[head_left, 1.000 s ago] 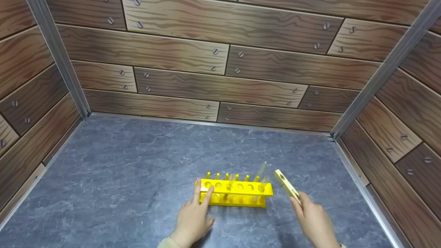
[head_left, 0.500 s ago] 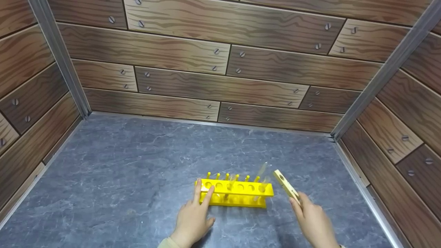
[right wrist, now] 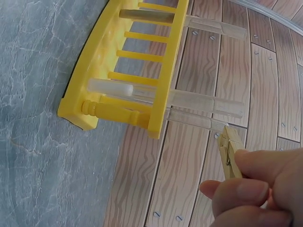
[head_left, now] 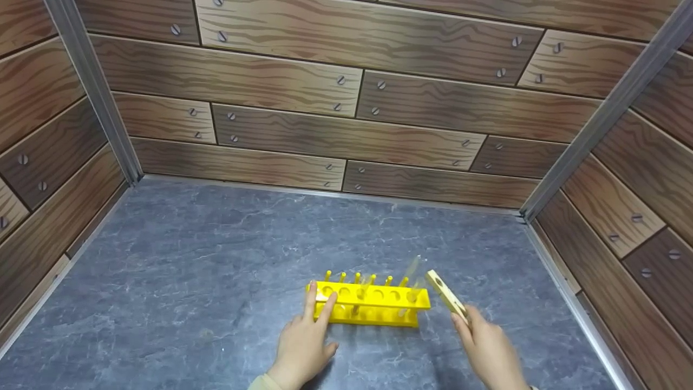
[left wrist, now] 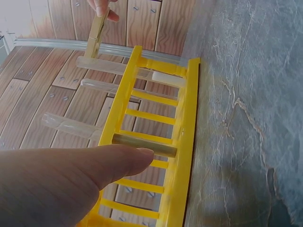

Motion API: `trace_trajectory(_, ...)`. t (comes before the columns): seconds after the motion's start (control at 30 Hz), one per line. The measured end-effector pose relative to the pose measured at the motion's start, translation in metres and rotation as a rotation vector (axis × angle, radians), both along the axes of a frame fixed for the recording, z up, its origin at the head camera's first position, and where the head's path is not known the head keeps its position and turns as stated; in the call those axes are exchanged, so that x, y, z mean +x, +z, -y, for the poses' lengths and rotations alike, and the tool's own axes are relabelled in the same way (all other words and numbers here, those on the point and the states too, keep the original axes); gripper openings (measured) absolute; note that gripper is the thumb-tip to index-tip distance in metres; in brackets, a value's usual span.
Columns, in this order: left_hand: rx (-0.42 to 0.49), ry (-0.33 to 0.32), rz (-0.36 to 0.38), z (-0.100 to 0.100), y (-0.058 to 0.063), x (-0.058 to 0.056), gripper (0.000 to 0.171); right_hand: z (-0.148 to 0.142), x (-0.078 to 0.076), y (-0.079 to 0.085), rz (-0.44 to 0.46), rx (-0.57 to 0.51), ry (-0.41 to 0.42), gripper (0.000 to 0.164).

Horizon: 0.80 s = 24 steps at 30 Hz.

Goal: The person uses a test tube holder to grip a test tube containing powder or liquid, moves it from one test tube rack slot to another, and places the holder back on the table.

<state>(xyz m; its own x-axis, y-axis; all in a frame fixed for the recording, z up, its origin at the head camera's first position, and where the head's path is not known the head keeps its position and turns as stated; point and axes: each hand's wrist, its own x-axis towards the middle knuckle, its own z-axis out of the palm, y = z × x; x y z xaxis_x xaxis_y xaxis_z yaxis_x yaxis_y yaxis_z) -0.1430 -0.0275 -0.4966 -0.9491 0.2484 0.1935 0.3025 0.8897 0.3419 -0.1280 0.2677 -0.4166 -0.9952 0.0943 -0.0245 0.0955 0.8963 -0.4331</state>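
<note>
A yellow test tube rack (head_left: pixel 379 303) stands on the table, and my left hand (head_left: pixel 304 341) rests straight fingers on its left end. In the left wrist view my thumb (left wrist: pixel 118 161) lies along the rack's front. My right hand (head_left: pixel 490 346) grips a wooden test tube clamp (head_left: pixel 446 292) just right of the rack. In the right wrist view, one clear tube holds brownish contents (right wrist: pixel 147 16) and another, near the rack's end, holds white contents (right wrist: pixel 111 88). Behind it a third, seemingly empty tube (right wrist: pixel 191 118) appears to sit on a back peg. Whether the clamp touches a tube, I cannot tell.
Several yellow pegs (head_left: pixel 357 276) rise along the rack's back edge. The grey marbled tabletop (head_left: pixel 216 260) stretches around the rack. Wood-patterned walls (head_left: pixel 281 124) close it in at the back and both sides, with metal strips at the corners.
My right hand has shifted slightly left with the clamp, bringing its tip a little nearer the tubes at the rack's right end. My left hand and the rack stay put.
</note>
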Motion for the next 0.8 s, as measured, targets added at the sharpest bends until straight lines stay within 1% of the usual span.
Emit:
trace_trajectory(0.27, 0.007, -0.004, 0.000, 0.0004, 0.0003, -0.0003, 0.091, 0.0027, -0.0006, -0.0022, -0.003, 0.009, 0.003, 0.040)
trace_trajectory(0.5, -0.006, -0.007, 0.022, 0.0009, 0.0012, -0.0008, 0.090, 0.0044, -0.0023, -0.0044, -0.011, 0.013, 0.011, 0.037)
trace_trajectory(0.6, -0.009, -0.002, 0.007, 0.0007, 0.0011, -0.0003, 0.091, 0.0051, -0.0025, -0.0054, -0.026, 0.020, 0.016, 0.036)
trace_trajectory(0.67, -0.005, 0.002, -0.020, 0.0005, 0.0006, 0.0005, 0.091, 0.0054, -0.0025, -0.0062, -0.027, 0.016, 0.016, 0.036)
trace_trajectory(0.8, 0.000, 0.008, -0.060, 0.0001, 0.0003, 0.0018, 0.090, 0.0066, -0.0027, -0.0065, -0.002, -0.003, 0.003, 0.036)
